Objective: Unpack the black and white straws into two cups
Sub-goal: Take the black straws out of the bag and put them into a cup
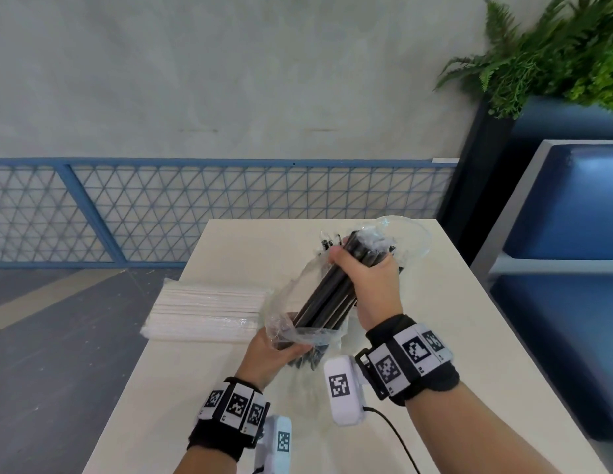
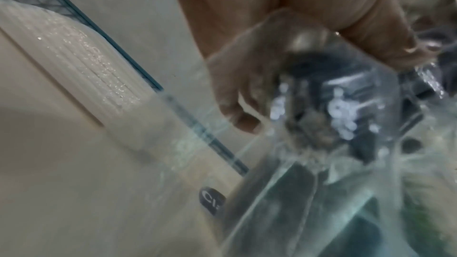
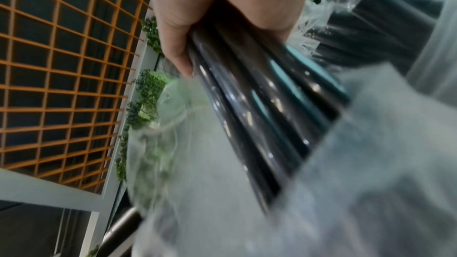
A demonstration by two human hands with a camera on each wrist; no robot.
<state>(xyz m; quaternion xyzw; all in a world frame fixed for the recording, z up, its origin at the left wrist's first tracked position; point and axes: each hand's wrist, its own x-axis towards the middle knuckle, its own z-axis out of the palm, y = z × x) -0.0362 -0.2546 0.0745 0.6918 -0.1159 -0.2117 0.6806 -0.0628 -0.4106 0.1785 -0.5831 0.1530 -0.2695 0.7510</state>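
Note:
A bundle of black straws (image 1: 327,302) (image 3: 259,116) lies slanted above the table, half inside a clear plastic bag (image 1: 284,313) (image 2: 296,192) (image 3: 222,202). My right hand (image 1: 363,271) (image 3: 222,7) grips the upper part of the bundle. My left hand (image 1: 277,354) (image 2: 247,46) holds the bag round the straws' lower end. A pack of white straws (image 1: 205,311) (image 2: 81,62) lies flat at the table's left edge. A clear cup (image 1: 411,241) lies behind the right hand; more black straws (image 1: 329,242) show beside it.
The cream table (image 1: 195,405) has open floor to its left. A blue mesh railing (image 1: 212,206) runs behind it. A blue bench (image 1: 572,234) and a planter with ferns (image 1: 554,53) stand to the right. A cable (image 1: 397,439) trails from my right wrist.

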